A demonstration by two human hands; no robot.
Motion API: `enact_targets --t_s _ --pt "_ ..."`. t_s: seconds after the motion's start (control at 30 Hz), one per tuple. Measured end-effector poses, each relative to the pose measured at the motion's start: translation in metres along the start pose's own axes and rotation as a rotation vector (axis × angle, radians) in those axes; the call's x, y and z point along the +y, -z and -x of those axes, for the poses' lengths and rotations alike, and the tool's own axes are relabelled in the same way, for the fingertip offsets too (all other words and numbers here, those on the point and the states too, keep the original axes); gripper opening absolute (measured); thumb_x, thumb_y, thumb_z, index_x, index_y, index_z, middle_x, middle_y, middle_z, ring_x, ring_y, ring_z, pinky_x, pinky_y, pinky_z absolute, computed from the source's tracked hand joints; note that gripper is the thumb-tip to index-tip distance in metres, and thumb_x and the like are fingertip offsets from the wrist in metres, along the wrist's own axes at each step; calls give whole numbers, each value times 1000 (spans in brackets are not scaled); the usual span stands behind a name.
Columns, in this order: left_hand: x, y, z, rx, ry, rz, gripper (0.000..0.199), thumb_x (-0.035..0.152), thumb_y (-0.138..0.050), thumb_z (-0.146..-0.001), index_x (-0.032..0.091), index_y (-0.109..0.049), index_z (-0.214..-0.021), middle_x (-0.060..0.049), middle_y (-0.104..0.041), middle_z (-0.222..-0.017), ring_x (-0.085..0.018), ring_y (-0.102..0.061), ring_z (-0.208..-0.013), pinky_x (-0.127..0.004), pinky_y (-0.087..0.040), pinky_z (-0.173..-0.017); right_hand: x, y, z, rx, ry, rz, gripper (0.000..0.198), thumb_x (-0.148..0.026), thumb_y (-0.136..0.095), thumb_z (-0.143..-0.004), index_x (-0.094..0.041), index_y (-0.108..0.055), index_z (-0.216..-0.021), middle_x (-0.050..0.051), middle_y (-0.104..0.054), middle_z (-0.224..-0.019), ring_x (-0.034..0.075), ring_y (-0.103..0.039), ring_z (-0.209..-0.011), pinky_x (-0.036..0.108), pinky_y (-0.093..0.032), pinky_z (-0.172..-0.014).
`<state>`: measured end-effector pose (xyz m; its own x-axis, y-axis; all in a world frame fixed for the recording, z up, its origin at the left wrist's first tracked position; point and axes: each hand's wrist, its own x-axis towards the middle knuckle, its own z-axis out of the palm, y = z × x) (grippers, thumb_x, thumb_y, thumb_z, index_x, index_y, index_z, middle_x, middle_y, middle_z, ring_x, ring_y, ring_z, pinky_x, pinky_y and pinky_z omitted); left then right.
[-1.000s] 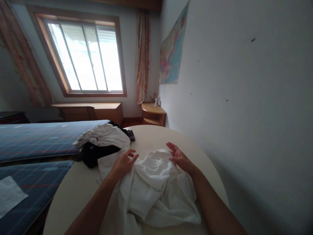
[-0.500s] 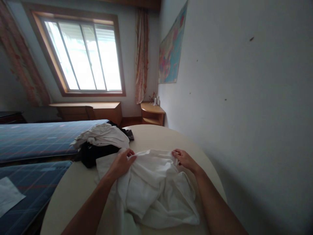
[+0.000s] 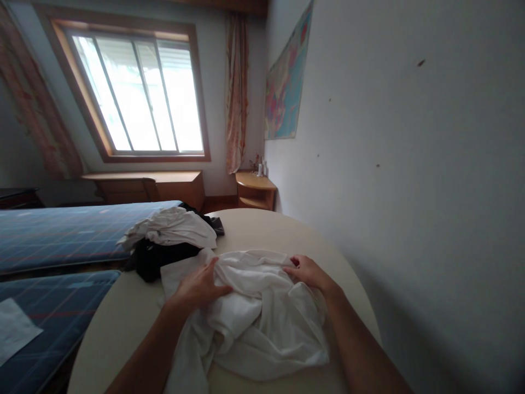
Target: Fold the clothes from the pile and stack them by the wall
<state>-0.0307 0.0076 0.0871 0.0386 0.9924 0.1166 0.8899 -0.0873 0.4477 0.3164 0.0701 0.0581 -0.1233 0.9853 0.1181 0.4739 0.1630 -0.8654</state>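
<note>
A crumpled white garment [image 3: 266, 323], of soft shirt-like cloth, lies in loose folds on the round cream table [image 3: 262, 221] in front of me. On its left part rests my left hand [image 3: 200, 287], open, with the thumb spread away from the fingers. My right hand [image 3: 309, 272] is at the garment's far right edge. Its thumb and curled fingers close on the cloth there, though the fingertips are partly hidden. Part of the garment trails towards me at the lower left.
A pile of clothes, a greyish-white one [image 3: 176, 227] over a black one [image 3: 151, 260], lies at the table's left edge. Plaid mattresses [image 3: 82, 232] stand to the left, one with a white sheet [image 3: 14, 328]. A white wall [image 3: 410, 219] runs close on the right.
My left hand has let go of the garment's far edge and spread open. The cloth's near folds have shifted and settled lower. My right hand has barely moved.
</note>
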Motion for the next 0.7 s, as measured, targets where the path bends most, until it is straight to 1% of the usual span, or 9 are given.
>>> enact_targets --t_s 0.1,0.2,0.3,0.37,0.43,0.5,0.57,0.63,0.7 --pt "-2 1 0 -92 -86 81 58 38 -73 -66 22 -62 -120 -13 -71 -115 -36 -65 -108 -44 -49 -92 1 2 0 31 -87 -133 20 -32 -82 -58 -19 -68 -63 1 -67 -57 14 -57 -50 23 -41 -47" --pt "-4 7 -9 -46 -118 195 35 34 -64 -75 23 -66 -109 -9 -73 -106 -30 -67 -102 -37 -50 -88 2 7 -5 99 -148 -226 27 -42 -77 -66 -19 -64 -67 -2 -58 -46 11 -48 -36 22 -35 -37" --pt "-4 16 -18 258 0 107 34 30 -51 -86 23 -62 -117 -10 -68 -118 -29 -63 -109 -38 -48 -93 0 14 -15 237 -160 -340 35 -55 -63 -80 -21 -61 -88 -2 -62 -58 13 -56 -43 24 -47 -43" --pt "-2 20 -20 491 46 -27 37 31 -51 -88 22 -58 -123 -12 -58 -133 -30 -56 -120 -41 -45 -98 -3 15 -20 339 -90 -485 42 -57 -60 -82 -24 -56 -107 1 -70 -81 16 -68 -64 29 -57 -60" --pt "3 22 -18 600 64 -155 43 33 -56 -86 20 -55 -127 -14 -53 -138 -31 -52 -124 -42 -44 -100 -4 12 -22 399 8 -583 54 -53 -67 -77 -26 -49 -121 5 -70 -109 19 -71 -87 34 -59 -77" --pt "11 23 -12 529 115 -212 45 38 -57 -88 19 -53 -129 -15 -60 -128 -31 -59 -115 -41 -48 -93 -3 7 -21 425 53 -470 65 -46 -73 -72 -26 -47 -128 10 -61 -130 22 -68 -100 38 -57 -87" --pt "21 24 -5 328 181 -224 44 46 -53 -91 20 -53 -126 -14 -69 -109 -31 -67 -101 -41 -51 -84 1 2 -17 424 13 -120 66 -40 -73 -71 -22 -50 -130 15 -56 -137 24 -66 -107 41 -52 -94" --pt "29 24 2 116 229 -230 50 57 -50 -90 19 -55 -122 -14 -71 -102 -35 -69 -96 -44 -51 -81 6 1 -11 375 -54 255 57 -40 -74 -71 -17 -60 -121 18 -62 -128 28 -63 -111 43 -47 -100" --pt "32 22 7 -29 211 -233 61 65 -51 -85 16 -55 -121 -18 -71 -107 -40 -67 -102 -48 -49 -83 9 2 -5 282 -121 505 47 -48 -74 -72 -15 -68 -106 18 -69 -114 31 -64 -109 41 -46 -98"
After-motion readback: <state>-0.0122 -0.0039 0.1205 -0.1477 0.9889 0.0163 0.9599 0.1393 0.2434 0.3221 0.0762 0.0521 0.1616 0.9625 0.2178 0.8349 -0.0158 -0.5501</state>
